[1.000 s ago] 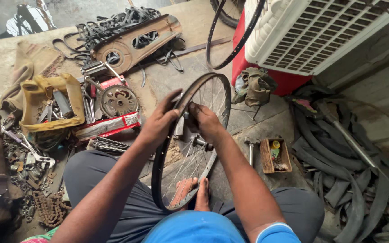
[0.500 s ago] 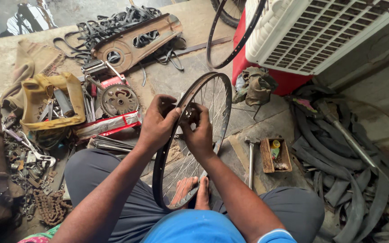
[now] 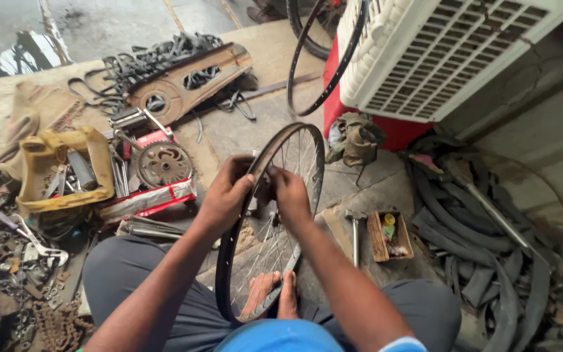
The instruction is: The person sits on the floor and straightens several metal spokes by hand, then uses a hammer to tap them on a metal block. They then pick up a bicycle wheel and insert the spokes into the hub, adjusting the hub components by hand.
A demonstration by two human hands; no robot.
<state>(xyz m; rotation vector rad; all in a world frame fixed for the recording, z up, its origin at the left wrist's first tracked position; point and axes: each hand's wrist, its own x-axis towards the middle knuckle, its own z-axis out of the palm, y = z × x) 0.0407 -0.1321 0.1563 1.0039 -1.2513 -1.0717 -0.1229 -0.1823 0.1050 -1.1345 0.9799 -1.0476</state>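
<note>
A spoked bicycle wheel rim [image 3: 302, 140] stands upright on edge between my legs, its lower end by my bare feet [image 3: 274, 296]. My left hand [image 3: 226, 195] wraps over the left side of the rim, fingers curled on it. My right hand [image 3: 290, 194] pinches something among the spokes close to the rim, right beside my left hand; what it pinches is too small to tell.
A yellow tool tub [image 3: 60, 173], a sprocket [image 3: 163, 164], a chain guard [image 3: 187, 83] and scattered tools lie to the left. A hammer [image 3: 354, 234] and a small wooden box [image 3: 389, 234] sit to the right, next to a heap of old tyres [image 3: 483, 234]. An air cooler [image 3: 451, 49] stands beyond.
Both hands have come closer together on the upper left of the rim; the right hand has shifted left toward the spokes beside the left hand. The wheel stays upright.
</note>
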